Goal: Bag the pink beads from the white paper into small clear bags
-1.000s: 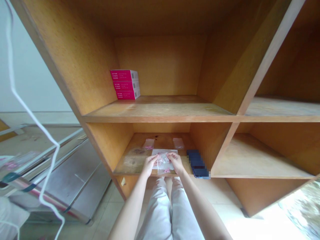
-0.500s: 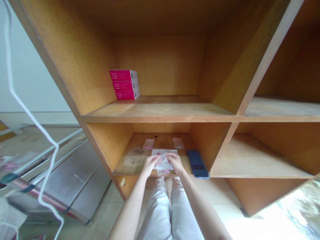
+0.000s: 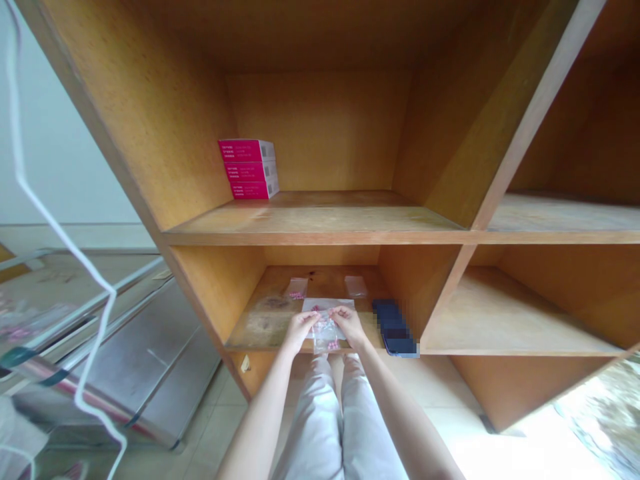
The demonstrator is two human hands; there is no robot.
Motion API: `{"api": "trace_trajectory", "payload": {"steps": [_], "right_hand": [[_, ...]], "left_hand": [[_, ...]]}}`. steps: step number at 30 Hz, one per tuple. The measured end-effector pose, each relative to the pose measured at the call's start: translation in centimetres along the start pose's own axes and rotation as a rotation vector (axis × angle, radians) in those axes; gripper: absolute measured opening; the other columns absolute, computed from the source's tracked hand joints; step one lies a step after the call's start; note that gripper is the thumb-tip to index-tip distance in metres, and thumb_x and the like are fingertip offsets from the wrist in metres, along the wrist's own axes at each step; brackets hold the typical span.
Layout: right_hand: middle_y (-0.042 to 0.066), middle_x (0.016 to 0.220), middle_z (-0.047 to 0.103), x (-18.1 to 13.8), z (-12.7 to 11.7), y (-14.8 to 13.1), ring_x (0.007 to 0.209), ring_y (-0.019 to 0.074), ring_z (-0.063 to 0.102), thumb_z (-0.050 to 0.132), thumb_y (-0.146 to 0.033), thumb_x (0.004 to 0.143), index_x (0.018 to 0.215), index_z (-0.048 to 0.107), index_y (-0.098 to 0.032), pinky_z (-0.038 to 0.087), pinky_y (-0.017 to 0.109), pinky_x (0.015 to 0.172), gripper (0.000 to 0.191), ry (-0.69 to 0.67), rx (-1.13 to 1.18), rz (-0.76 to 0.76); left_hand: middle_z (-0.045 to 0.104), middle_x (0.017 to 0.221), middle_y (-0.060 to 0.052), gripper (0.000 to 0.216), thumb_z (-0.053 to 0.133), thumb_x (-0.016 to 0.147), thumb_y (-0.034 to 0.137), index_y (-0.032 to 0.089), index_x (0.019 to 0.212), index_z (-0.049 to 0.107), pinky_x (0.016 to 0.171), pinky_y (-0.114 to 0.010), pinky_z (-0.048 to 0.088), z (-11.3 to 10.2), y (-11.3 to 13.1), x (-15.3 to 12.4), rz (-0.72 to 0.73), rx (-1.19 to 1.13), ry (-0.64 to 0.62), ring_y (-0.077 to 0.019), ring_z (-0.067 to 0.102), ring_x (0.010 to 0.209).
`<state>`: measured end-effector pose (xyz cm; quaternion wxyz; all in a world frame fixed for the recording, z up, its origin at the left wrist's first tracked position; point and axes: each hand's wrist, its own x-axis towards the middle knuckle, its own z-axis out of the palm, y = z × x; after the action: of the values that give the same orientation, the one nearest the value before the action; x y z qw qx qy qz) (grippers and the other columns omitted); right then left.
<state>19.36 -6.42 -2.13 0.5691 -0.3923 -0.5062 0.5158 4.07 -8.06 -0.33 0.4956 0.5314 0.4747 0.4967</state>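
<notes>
Both my hands work at the front of the lower shelf (image 3: 260, 333) of a wooden shelving unit. My left hand (image 3: 299, 330) and my right hand (image 3: 349, 325) each pinch the top edge of a small clear plastic bag (image 3: 325, 330) that holds pink pellets. The bag hangs between them above a white sheet (image 3: 327, 305) lying on the shelf. Behind it lie a small bag with pink pellets (image 3: 297, 289) and another clear small bag (image 3: 355, 286).
A dark blue flat object (image 3: 395, 327) lies at the shelf's right end. Stacked pink boxes (image 3: 249, 169) stand on the upper shelf (image 3: 320, 217) at the left. A metal surface (image 3: 125, 360) lies to the left; a white cable (image 3: 60, 233) hangs before it.
My hands have drawn slightly closer together on the bag's top edge, and the bag has narrowed between them. Nothing else has moved.
</notes>
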Motion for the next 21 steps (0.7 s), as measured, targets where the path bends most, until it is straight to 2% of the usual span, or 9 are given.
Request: {"api": "trace_trajectory", "payload": {"steps": [7,11,21], "right_hand": [[0.001,0.064,0.059,-0.09,0.11,-0.09,0.057,0.0116,0.05,0.062,-0.032,0.064,0.068,0.061,-0.016,0.038,0.022,0.056,0.017,-0.008,0.008,-0.007],[0.002,0.063,0.059,-0.25,0.22,-0.42,0.056,0.012,0.051,0.062,-0.036,0.064,0.069,0.061,-0.016,0.038,0.022,0.053,0.021,-0.006,-0.025,-0.003],[0.001,0.065,0.062,-0.22,0.3,-0.23,0.059,0.012,0.054,0.064,-0.03,0.062,0.068,0.061,-0.016,0.04,0.023,0.057,0.016,-0.045,-0.006,-0.011]], "left_hand": [[0.062,0.065,-0.002,0.033,0.061,0.065,0.046,0.014,0.073,0.063,0.054,-0.021,0.041,0.02,-0.11,0.03,0.031,0.006,-0.061,-0.0127,0.056,0.059],[0.064,0.072,-0.004,0.032,0.06,0.068,0.044,0.014,0.077,0.063,0.058,-0.022,0.043,0.18,-0.26,0.18,0.04,-0.006,-0.102,-0.0132,0.058,0.063],[0.067,0.074,-0.006,0.035,0.061,0.066,0.044,0.012,0.079,0.066,0.062,-0.025,0.045,0.17,0.41,-0.06,0.029,0.045,-0.074,-0.0168,0.06,0.068]]}}
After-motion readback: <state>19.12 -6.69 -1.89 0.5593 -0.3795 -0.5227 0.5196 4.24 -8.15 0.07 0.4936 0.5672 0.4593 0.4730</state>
